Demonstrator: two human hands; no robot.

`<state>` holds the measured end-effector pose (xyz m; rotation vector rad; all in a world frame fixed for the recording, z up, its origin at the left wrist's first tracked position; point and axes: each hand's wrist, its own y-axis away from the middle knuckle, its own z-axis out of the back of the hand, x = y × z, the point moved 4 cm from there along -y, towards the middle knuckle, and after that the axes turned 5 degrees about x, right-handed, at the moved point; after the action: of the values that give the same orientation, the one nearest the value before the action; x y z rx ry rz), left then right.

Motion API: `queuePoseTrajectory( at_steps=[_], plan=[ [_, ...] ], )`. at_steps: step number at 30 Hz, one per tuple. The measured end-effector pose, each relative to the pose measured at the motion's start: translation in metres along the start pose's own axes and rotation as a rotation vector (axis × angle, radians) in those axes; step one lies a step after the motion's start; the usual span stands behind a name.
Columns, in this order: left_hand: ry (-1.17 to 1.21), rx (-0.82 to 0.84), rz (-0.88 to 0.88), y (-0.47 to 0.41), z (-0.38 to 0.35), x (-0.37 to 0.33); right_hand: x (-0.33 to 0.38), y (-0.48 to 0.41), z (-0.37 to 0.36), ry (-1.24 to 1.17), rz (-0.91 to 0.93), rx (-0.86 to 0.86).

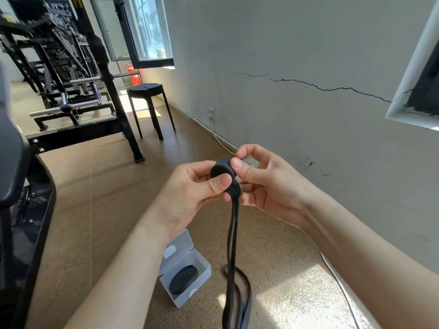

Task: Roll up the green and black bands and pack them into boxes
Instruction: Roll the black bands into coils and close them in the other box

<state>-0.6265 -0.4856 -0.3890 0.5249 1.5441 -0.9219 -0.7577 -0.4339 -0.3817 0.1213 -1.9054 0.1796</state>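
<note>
Both hands, left hand (190, 188) and right hand (263, 179), pinch the half-rolled black band (223, 172); its tail still needs winding, then boxing.

Black stool (145, 87) at 11 o'clock, near the grey wall (285, 43). Black gym rack (111, 91) with chrome bars fills 9 to 11 o'clock, with a red fire extinguisher (135, 76) behind it, below the open window (152, 32) at 12. Jagged crack (308, 84) crosses the wall at 1 to 2 o'clock; white cable (331, 270) lies on the speckled floor (95, 186) at 5.
</note>
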Motion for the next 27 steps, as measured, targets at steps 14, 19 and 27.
queuePoseTrajectory(
  at_steps=[14,19,27],
  plan=[
    [-0.446,-0.051,-0.051,-0.001,0.017,-0.003,-0.011,0.006,-0.002,0.266,-0.152,0.163],
    [-0.578,-0.112,-0.006,-0.001,0.02,-0.003,-0.007,0.0,-0.008,0.993,0.093,-0.047],
    [-0.622,-0.117,0.027,-0.004,0.015,-0.002,-0.004,0.02,-0.003,1.295,0.163,-0.07]
  ],
)
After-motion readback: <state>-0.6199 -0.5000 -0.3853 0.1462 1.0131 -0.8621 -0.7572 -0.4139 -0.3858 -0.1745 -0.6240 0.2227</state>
